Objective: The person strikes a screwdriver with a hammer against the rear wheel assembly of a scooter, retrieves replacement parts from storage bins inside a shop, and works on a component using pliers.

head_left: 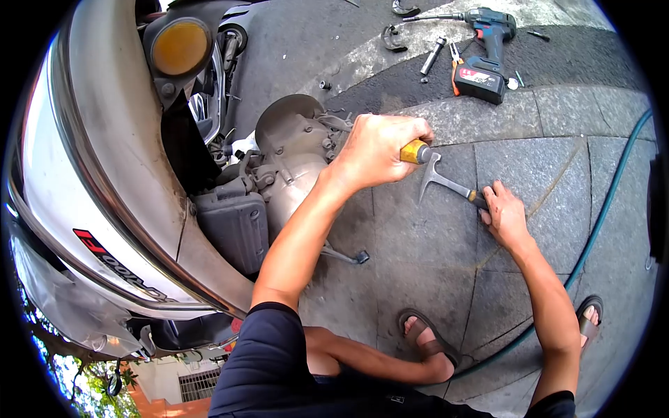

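Observation:
My left hand (382,148) is wrapped round a yellow-handled screwdriver (414,152), its grey butt end poking out on the right. The blade is hidden behind the hand, which is close to the scooter's dusty engine casing (301,182). In my right hand (506,214) is a hammer (449,184), gripped by its dark handle. The hammer's head, with one pointed end, lies just right of and below the screwdriver's butt; I cannot tell whether they touch.
The scooter (125,181) fills the left side. Beyond my hands lie a cordless impact driver (491,42), pliers (456,68), a socket extension (433,57) and curved brake shoes (393,39). A green hose (617,182) runs along the right over the paving (529,167).

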The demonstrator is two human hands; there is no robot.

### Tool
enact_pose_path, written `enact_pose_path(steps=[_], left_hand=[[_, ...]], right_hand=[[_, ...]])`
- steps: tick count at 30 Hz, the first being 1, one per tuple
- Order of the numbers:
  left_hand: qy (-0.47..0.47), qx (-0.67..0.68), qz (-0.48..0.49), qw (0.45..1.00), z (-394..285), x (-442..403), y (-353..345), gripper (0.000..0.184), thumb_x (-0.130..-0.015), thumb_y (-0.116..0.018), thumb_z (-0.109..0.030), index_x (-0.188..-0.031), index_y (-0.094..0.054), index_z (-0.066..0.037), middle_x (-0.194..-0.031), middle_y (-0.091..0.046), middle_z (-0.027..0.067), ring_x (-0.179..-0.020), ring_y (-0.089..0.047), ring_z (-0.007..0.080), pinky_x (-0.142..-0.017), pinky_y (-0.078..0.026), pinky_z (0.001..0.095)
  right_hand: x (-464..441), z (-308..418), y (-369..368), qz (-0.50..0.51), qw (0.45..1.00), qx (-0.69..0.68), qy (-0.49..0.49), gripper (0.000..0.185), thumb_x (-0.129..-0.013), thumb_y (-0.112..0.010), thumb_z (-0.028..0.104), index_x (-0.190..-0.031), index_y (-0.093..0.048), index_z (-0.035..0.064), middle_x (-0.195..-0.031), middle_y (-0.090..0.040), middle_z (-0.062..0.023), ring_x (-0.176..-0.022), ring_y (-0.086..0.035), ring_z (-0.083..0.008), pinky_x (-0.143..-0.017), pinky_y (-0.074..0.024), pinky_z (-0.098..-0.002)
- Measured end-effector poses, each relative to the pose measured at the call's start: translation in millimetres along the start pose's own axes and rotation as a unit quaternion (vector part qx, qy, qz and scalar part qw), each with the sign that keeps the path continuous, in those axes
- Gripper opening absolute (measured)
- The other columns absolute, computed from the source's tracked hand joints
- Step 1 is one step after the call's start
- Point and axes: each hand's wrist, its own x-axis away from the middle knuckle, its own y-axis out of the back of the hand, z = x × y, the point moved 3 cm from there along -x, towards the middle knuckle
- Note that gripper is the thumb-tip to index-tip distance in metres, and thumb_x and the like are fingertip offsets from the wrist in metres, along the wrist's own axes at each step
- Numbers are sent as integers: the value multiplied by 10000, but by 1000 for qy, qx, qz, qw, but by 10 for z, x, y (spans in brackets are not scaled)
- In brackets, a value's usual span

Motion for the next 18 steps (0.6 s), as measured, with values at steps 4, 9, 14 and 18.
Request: enact_pose_path(steps=[4, 9, 14, 18], left_hand=[[20, -9, -12, 1000, 14, 13, 14, 228, -634, -686, -38, -839, -594, -80, -754, -654, 67, -681, -661, 252, -589, -521, 324], [56, -12, -1, 998, 1, 2, 42, 293, -599, -701, -14, -873, -618, -76, -809, -681, 59, -731, -684, 231, -653, -542, 309], [46, 2, -3, 999, 22, -17, 67, 277, -601, -701, -12, -861, -624, -69, -804, -681, 83, -737, -687, 248, -667, -543, 315], [49, 9, -15, 999, 33, 5, 77, 248, -618, -695, -16, -851, -625, -63, -798, -679, 92, -733, -685, 261, -655, -539, 323]], right_hand=[[270, 67, 94, -85, 943, -315, -60, 272, -844, -610, 162, -1032, -500, 0, -835, -536, -157, -736, -563, -291, -640, -446, -386], [623, 889, 558, -296, 626, -708, -138, 331, -937, -538, 313, -1069, -397, 44, -720, -452, -47, -505, -435, -94, -444, -381, -224], [582, 1309, 242, -243, 764, -586, -120, 295, -919, -540, 253, -1037, -443, 2, -648, -550, -55, -501, -517, -114, -464, -414, -256], [557, 1525, 222, -308, 643, -684, -152, 225, -894, -572, 216, -941, -497, 9, -628, -548, -74, -490, -539, -175, -487, -440, -311]])
